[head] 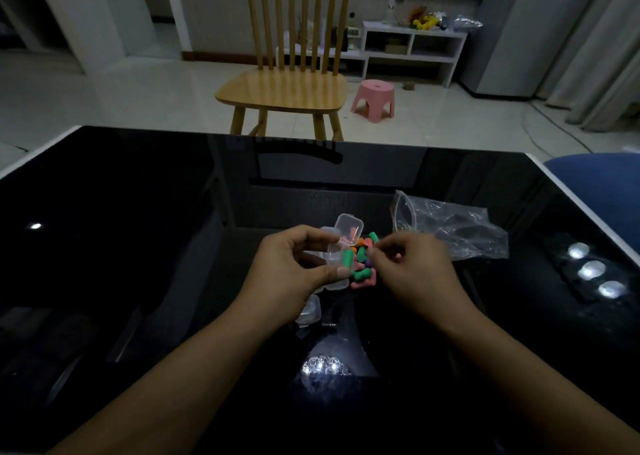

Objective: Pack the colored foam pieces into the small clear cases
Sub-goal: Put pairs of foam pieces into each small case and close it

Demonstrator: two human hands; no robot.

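From the head view, I see the left hand (298,264) holding a small clear case (334,254) between thumb and curled fingers. I think it is lifted a little and turned toward the other hand so that the opening is easy to reach. A green foam piece (347,258) stands at the edge of this case, at 3 o'clock from the left thumb; whether it is already inside or only leaning there, I cannot tell.

The right hand (408,267) has its fingers bent together, and the fingertips (372,251) seem to pinch a green piece at the heap. The pinch itself is small and dim, so I say this with care.

The heap of foam pieces (363,271), green, pink, orange and a little purple, lies on the black table (138,247) just between both hands, I think so that each pick is short. At 12 o'clock from the heap an open case (349,228) shows something pink inside. At 6 o'clock from the left hand another case (309,311) lies on the table, partly hidden by the wrist.

At 2 o'clock from the right hand lies an empty-looking plastic bag (450,226), well apart from the work. Most pieces are not yet packed, in my judgement
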